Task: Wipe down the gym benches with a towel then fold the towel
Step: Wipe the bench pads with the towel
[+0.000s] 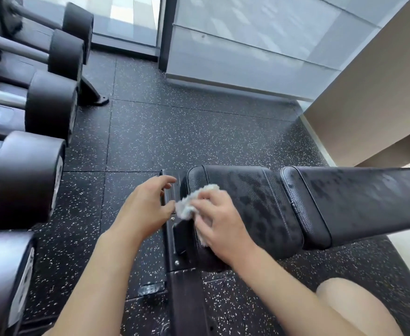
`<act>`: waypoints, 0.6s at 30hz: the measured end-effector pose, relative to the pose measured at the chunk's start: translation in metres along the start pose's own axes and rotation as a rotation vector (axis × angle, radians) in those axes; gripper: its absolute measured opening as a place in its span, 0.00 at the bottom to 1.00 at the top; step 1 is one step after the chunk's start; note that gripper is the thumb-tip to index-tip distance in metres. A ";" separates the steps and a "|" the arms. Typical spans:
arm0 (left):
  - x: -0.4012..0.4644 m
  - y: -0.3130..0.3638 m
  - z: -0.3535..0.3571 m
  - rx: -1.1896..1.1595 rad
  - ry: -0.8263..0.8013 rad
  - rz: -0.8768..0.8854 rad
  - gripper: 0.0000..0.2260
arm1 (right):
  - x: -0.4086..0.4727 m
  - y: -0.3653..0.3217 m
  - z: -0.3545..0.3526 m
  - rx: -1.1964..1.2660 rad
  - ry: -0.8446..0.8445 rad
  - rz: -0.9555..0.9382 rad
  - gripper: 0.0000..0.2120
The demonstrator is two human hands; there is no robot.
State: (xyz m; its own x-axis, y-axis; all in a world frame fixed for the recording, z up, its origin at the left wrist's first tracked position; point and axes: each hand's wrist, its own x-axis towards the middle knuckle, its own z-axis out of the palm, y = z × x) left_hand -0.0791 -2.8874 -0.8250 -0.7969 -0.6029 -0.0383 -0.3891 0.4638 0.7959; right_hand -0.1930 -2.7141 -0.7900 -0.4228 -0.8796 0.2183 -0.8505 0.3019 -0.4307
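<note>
We see a black gym bench (296,204) across the centre and right of the frame, w/ two padded parts: the seat pad (245,204) at centre and the longer back pad (368,200) toward the right edge. Both pads show dark wet-looking patches. The towel (191,202), small, pale and crumpled, lies on the left end of the seat pad, approx. at frame centre. The right hand (219,221) is on top of it, palm down, fingers spread a little and pressing the cloth on the pad; part of the towel sticks out above and left of the fingers, and a bit shows under the palm. The left hand (148,209) is just left of the towel, over the bench's metal frame (174,238); its fingers are apart and loosely curled, the thumb tip reaches the towel edge, but we cannot tell if it really grips. At the left side of the frame a rack of black dumbbells (29,122) stands on speckled rubber floor (187,132). A bare knee (354,309) shows at lower right.
</note>
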 end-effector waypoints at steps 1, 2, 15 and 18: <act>-0.002 0.004 0.001 -0.006 0.011 0.018 0.22 | -0.026 -0.009 -0.003 0.002 -0.022 -0.033 0.09; -0.003 0.008 0.004 -0.011 0.014 0.046 0.21 | -0.050 -0.016 -0.006 -0.002 -0.034 -0.059 0.08; -0.005 0.025 0.015 -0.041 0.034 0.119 0.13 | 0.035 0.044 -0.012 -0.010 -0.037 -0.005 0.13; -0.010 0.029 0.016 -0.041 0.021 0.118 0.16 | 0.069 0.044 -0.004 0.006 0.007 0.083 0.12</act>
State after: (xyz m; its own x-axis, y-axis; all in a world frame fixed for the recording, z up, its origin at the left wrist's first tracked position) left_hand -0.0898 -2.8582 -0.8113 -0.8258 -0.5597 0.0693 -0.2742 0.5057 0.8180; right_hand -0.2606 -2.7596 -0.7904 -0.4942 -0.8488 0.1879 -0.8103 0.3714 -0.4532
